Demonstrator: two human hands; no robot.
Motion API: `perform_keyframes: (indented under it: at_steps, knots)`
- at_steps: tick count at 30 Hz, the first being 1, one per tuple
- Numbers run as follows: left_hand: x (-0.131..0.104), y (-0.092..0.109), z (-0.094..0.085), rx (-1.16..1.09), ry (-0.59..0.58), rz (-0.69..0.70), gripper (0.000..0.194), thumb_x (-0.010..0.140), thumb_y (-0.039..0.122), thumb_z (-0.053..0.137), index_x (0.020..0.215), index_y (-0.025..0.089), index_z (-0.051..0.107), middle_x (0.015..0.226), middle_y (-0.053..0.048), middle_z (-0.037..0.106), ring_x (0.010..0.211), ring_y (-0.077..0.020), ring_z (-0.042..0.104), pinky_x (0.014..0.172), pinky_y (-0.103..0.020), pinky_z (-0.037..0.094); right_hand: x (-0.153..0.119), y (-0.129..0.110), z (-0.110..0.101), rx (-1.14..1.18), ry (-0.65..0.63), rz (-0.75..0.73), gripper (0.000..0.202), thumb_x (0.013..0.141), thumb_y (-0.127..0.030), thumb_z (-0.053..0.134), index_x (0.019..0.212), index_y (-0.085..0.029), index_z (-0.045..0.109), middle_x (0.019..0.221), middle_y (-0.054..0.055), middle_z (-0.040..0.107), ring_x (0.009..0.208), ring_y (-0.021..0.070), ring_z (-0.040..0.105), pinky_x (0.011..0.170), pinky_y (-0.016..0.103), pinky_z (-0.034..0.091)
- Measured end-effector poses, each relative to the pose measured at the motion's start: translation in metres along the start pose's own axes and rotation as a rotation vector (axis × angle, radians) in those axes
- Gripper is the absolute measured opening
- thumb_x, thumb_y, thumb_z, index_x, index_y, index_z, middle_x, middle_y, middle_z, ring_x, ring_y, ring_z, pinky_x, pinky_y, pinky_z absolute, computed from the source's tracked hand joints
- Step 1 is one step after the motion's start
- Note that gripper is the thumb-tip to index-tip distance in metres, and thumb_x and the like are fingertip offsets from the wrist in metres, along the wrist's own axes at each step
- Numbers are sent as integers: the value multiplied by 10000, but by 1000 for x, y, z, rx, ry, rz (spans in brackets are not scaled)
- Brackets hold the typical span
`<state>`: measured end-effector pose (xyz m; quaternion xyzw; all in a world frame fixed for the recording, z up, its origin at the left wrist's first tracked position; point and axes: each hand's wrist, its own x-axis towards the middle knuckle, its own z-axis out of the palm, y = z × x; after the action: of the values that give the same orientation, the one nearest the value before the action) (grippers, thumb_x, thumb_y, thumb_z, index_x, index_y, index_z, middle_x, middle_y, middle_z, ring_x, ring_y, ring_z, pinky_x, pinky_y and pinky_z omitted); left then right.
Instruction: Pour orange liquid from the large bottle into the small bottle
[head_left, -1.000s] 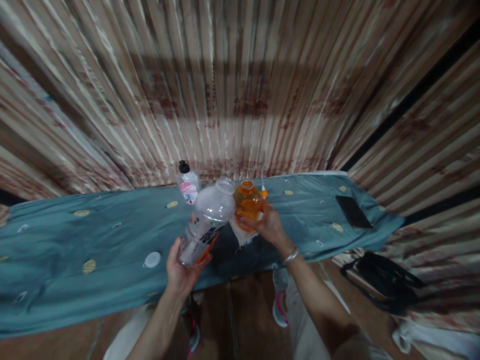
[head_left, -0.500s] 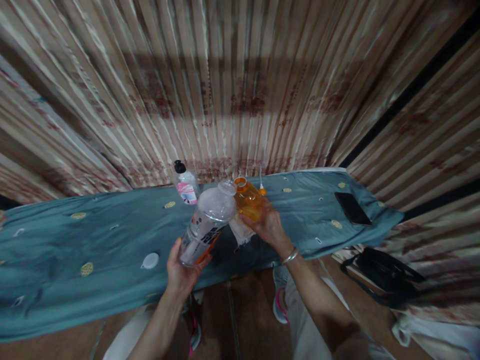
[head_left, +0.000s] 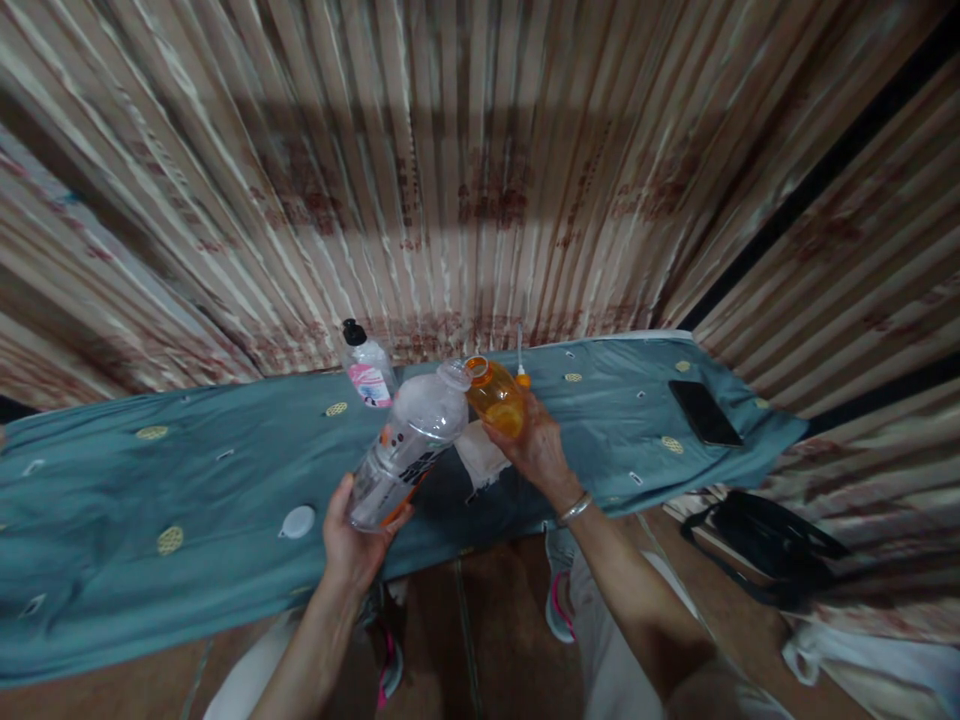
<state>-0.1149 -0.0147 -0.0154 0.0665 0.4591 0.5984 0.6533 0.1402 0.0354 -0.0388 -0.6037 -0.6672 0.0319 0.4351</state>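
The orange bottle (head_left: pixel 496 398) is gripped in the right hand (head_left: pixel 538 440), tipped leftward, mouth right by the neck of the clear bottle (head_left: pixel 411 440), which the left hand (head_left: pixel 358 535) has hold of near the base. Small white disc (head_left: pixel 298 521) just left of that hand, black phone (head_left: pixel 705 412) way right of the other.

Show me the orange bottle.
The open orange bottle in the right hand; the larger bottle in the left hand and black-topped bottle look clear.
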Motion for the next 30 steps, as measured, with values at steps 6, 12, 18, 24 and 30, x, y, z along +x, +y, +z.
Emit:
perform_keyframes:
  at_steps: [6, 12, 18, 24, 30]
  knots:
    - [-3, 6, 3, 20, 35, 37, 160, 866, 258, 550, 980, 189, 638, 755, -59, 757, 596, -282, 732, 477, -401, 595, -4, -1, 8, 74, -21, 47, 743, 837, -492, 727, 1428, -130, 459, 1328, 241, 656, 1240, 396, 634, 1055, 589, 515]
    - [-7, 12, 1, -19, 17, 55, 158, 861, 246, 550, 972, 169, 631, 755, -68, 755, 577, -296, 726, 397, -383, 569, -4, -9, 12, 122, -56, 66, 717, 808, -460, 768, 1386, -119, 516, 1217, 212, 704, 1168, 371, 671, 1034, 534, 541]
    - [-8, 12, 0, -34, -5, 32, 202, 849, 210, 545, 1029, 166, 624, 785, -75, 760, 606, -312, 737, 394, -382, 567, -2, -14, 5, 186, -95, 94, 729, 758, -440, 821, 1369, -192, 511, 1210, 148, 709, 1126, 330, 692, 999, 489, 556]
    - [-5, 13, -1, 0, -41, -19, 248, 837, 222, 559, 1076, 176, 607, 826, -100, 764, 661, -342, 752, 411, -355, 559, 7, -5, -14, 353, -266, 96, 739, 737, -347, 821, 1382, -210, 488, 1299, 103, 670, 1142, 258, 678, 1001, 424, 546]
    - [-5, 16, 0, 10, 10, -19, 199, 811, 205, 566, 1006, 188, 602, 762, -79, 747, 590, -314, 727, 384, -363, 554, 19, 5, -16, 419, -353, 23, 834, 633, -324, 907, 1377, -213, 547, 1377, 117, 635, 1284, 288, 602, 1139, 475, 451]
